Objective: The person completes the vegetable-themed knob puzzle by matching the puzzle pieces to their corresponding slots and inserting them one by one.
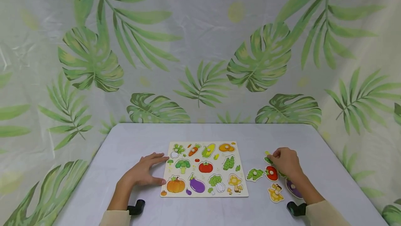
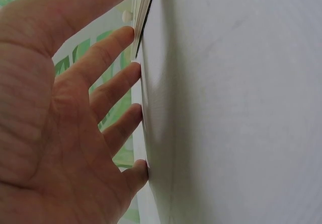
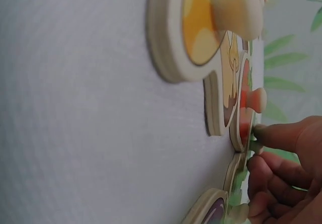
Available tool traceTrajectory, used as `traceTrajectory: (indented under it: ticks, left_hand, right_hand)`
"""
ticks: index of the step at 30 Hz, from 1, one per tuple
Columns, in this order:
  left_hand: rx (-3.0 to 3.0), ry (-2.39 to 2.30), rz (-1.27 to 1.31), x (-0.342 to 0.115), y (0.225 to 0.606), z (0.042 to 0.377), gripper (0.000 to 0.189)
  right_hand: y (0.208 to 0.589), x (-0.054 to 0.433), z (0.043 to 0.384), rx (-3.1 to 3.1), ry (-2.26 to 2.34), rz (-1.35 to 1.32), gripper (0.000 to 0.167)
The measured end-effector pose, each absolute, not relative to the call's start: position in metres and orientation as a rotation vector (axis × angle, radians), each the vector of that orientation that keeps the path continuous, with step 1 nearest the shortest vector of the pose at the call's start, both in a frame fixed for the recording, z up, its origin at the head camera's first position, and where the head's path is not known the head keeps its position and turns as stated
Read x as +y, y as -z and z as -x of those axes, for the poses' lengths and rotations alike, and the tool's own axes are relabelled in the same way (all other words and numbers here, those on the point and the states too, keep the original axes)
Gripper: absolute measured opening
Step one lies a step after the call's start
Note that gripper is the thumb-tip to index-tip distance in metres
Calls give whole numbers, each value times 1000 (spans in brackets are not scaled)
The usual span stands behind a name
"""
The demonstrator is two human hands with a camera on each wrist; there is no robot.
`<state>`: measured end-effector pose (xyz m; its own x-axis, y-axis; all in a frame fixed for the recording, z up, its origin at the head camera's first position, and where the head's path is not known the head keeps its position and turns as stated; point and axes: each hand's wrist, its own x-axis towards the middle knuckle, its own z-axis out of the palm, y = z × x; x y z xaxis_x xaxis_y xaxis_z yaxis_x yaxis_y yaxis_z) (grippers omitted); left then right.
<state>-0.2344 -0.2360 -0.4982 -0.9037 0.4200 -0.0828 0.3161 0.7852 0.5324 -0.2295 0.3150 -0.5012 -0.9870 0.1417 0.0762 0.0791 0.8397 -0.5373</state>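
Observation:
A white wooden puzzle board (image 1: 202,176) with pictures of vegetables lies on the table. My left hand (image 1: 142,171) is at its left side, with thumb and fingers spread and touching the edge. In the left wrist view, the fingers (image 2: 103,90) reach straight to the board's side. My right hand (image 1: 286,161) pinches a green puzzle piece (image 1: 267,157) with a yellow-green end, partly hidden by the fingers. Beside it lie a tomato piece (image 1: 271,173), a leafy green piece (image 1: 255,174), a mushroom piece (image 1: 275,193) and an eggplant piece (image 1: 292,188), partly under the right forearm.
The loose pieces carry round wooden knobs, such as the mushroom's knob (image 3: 241,13). A white cloth covers the table (image 1: 219,212). Behind it hangs a leaf-patterned curtain (image 1: 200,45). Black camera mounts (image 1: 136,208) sit at both wrists.

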Motion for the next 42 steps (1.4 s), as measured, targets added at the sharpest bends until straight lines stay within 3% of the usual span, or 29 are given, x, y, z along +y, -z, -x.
traceTrajectory:
  ticks: [28, 42]
  left_hand:
    - [2784, -777, -574, -233, 494, 240, 87]
    - [2763, -795, -563, -236, 498, 235, 88]
  right_hand:
    - [488, 301, 241, -2648, -802, -8, 18]
    - [492, 269, 245, -2600, -869, -141, 16]
